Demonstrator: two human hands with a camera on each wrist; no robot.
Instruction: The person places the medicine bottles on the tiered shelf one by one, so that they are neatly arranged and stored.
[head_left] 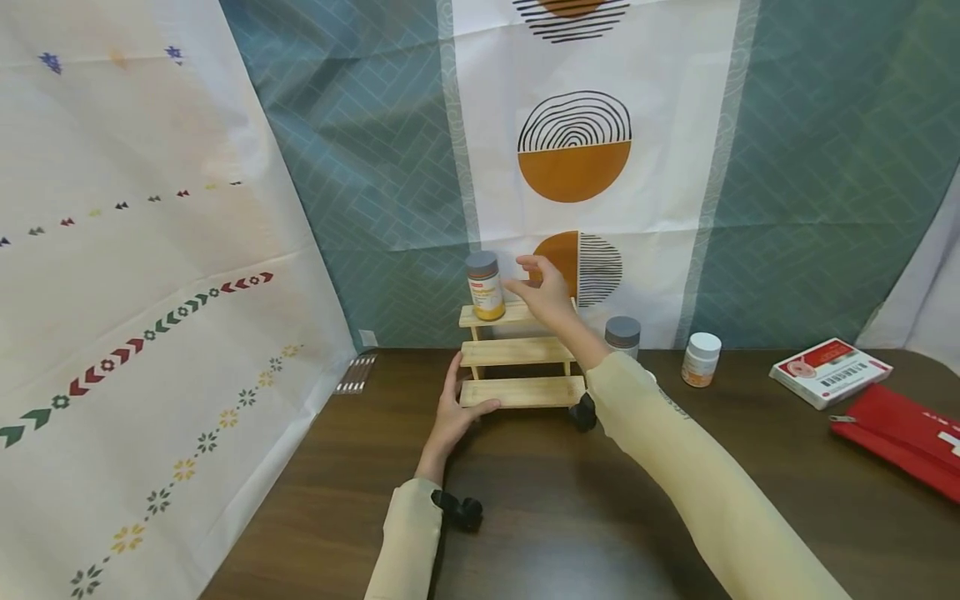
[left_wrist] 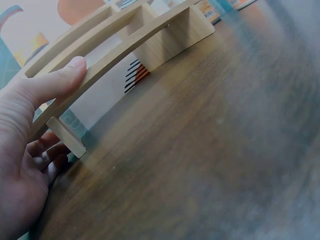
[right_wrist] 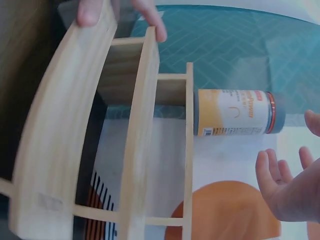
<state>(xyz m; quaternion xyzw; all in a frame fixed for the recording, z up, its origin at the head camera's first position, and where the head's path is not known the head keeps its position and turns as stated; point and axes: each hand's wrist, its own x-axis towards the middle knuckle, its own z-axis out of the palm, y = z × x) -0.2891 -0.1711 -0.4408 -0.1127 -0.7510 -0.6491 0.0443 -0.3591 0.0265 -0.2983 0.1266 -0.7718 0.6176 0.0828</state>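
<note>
A three-step wooden stand [head_left: 521,392] is on the dark table against the back cloth. At the left end of its top step stands a grey-capped bottle [head_left: 486,287] with a white and yellow label. My right hand [head_left: 550,296] is just right of that bottle, apart from it, with thumb and fingers spread and nothing between them. The left hand [head_left: 452,417] grips the left end of the lowest step; in the left wrist view its thumb [left_wrist: 72,75] lies on top and the other fingers curl beneath. In the right wrist view the bottle [right_wrist: 237,112] is upright on the top step.
Behind the right forearm stands another grey-capped bottle [head_left: 622,333], partly hidden. Farther right are a white-capped bottle [head_left: 701,360], a red and white box [head_left: 831,372] and a red zip pouch [head_left: 903,437]. A few slim packets [head_left: 356,374] lie at the table's left edge.
</note>
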